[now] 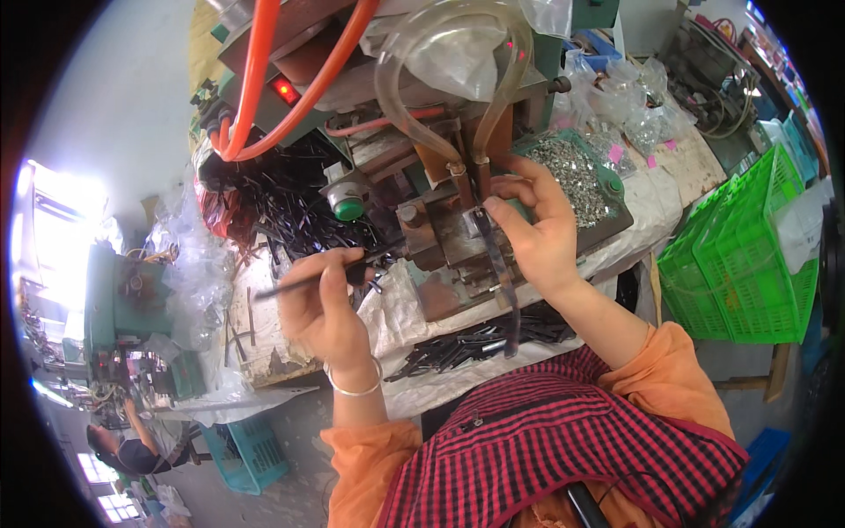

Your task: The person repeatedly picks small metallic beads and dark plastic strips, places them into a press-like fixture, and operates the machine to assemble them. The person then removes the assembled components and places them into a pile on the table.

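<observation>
My left hand (327, 304) is closed around a thin black strip (308, 283), which sticks out on both sides of the fingers. At the machine's metal fixture (440, 233), my right hand (544, 231) has its thumb and fingers drawn together beside two upright copper-coloured pieces. What lies between those fingertips is too small to tell. Another long dark strip (503, 286) runs from the fixture, just by the right thumb, down toward my apron. Clear hoses (396, 92) loop down to the copper-coloured pieces.
A heap of black strips (308, 194) lies left of the fixture, near a green button (349, 209). More strips (471, 346) lie along the front edge. Small metal parts (572, 180) fill a tray at right. Green crates (739, 251) stand right. A person (132, 449) sits far left.
</observation>
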Demonstrator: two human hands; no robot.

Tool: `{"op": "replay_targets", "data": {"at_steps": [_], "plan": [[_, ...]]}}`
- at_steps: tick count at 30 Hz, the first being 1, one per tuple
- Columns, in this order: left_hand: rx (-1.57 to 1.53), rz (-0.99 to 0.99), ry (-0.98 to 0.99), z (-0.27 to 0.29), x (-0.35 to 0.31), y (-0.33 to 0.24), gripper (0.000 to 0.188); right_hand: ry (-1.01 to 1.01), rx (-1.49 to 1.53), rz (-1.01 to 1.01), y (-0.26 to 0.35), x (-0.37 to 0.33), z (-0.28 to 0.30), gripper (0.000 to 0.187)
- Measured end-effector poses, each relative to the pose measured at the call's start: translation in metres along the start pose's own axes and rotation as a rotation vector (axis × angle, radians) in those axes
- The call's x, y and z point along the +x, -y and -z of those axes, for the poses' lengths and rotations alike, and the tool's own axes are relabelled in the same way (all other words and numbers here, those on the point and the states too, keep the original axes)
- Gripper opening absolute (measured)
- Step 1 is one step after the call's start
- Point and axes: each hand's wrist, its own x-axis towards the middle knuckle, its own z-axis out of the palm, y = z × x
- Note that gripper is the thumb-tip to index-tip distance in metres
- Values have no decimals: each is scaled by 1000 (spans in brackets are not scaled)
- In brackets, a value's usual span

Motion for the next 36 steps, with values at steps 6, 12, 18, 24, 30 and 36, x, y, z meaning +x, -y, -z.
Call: {"op": "replay_targets", "data": {"at_steps": [6,12,18,24,30,36], "plan": [[90,-139,64,-31,37,-20,12,60,87,-97,24,0,-6,50],[464,-671,582,-43,-1,-15,15,260,-353,22,39,6,30,34],[560,-874,600,-59,-20,22,26,-41,-1276,155,-55,26,108,32],[513,-884,551,-57,-19,26,26,-56,-1263,249,-74,21,125,14],[453,-497,575,-44,-35,1,35,-99,-1116,248,-73,31,123,13],[875,-395,235,54,-65,-35,25,-392,-375,-42,-82,15,154,24]]}}
